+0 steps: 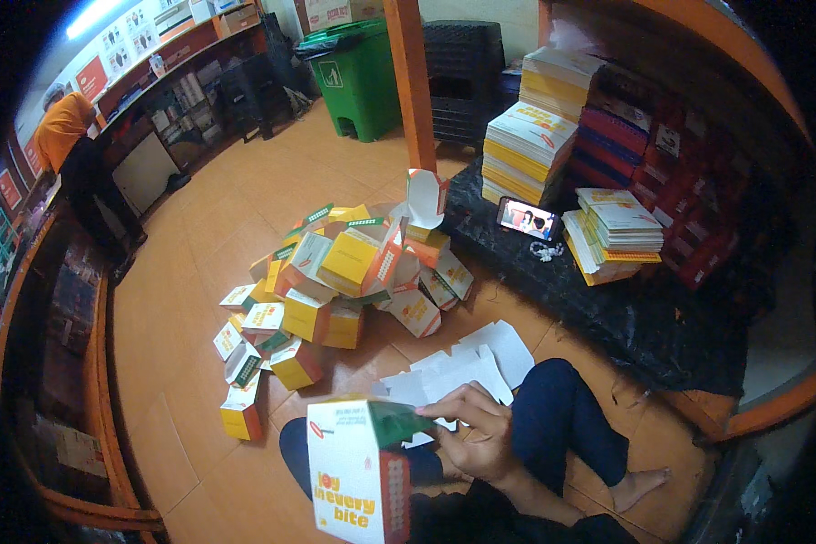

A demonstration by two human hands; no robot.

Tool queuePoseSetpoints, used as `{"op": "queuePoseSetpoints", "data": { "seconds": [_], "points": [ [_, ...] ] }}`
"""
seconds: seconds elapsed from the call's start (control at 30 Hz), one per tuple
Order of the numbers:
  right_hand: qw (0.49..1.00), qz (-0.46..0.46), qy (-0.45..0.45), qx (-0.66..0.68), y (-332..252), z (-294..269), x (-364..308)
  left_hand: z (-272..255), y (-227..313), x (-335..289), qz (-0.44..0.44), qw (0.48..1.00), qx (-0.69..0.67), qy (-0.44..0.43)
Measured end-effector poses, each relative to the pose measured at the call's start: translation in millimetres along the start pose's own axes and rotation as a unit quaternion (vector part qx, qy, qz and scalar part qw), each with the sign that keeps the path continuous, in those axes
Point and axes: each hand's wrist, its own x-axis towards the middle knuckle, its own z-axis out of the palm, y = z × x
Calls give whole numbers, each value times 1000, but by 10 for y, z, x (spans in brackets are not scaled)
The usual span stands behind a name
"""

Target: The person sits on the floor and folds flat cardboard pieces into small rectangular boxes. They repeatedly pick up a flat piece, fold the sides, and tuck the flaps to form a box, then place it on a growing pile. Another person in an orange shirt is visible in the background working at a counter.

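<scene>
The right hand [482, 437] has its fingers [458, 406] drawn together on the green flap [399, 423] of a carton [344, 471], seemingly to control that edge; the left hand is out of sight, so its grip cannot be told. The carton is over the person's lap. White card blanks [446, 376] lie just beyond, probably for easy reach; past them, formed cartons [349, 261] heap loosely on the floor [190, 263].

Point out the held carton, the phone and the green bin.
held carton [349, 462]: head view, on its white printed panel
phone [527, 220]: head view, on its lit screen
green bin [361, 91]: head view, on its side wall
</scene>
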Motion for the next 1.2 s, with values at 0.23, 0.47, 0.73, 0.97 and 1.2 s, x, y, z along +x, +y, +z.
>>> {"op": "queuePoseSetpoints", "data": {
  "seconds": [0.23,0.47,0.73,0.97,1.2],
  "points": [
    [996,15,-53,76,-81,47,14,103,-15,-86,-51,996,27,73],
    [999,-23,-4,27,-7,75,11,82,117,-51,22,1000,4,-22],
    [996,-93,4,7,120,124,3,88,121,-46,12,999,38,-36],
    [990,-113,-88,-19,159,31,13,202,185,22,-122,934,-324,91],
    [992,-60,-107,6,195,-32,10,131,83,101,-81,946,-311,45]
  ]
}}
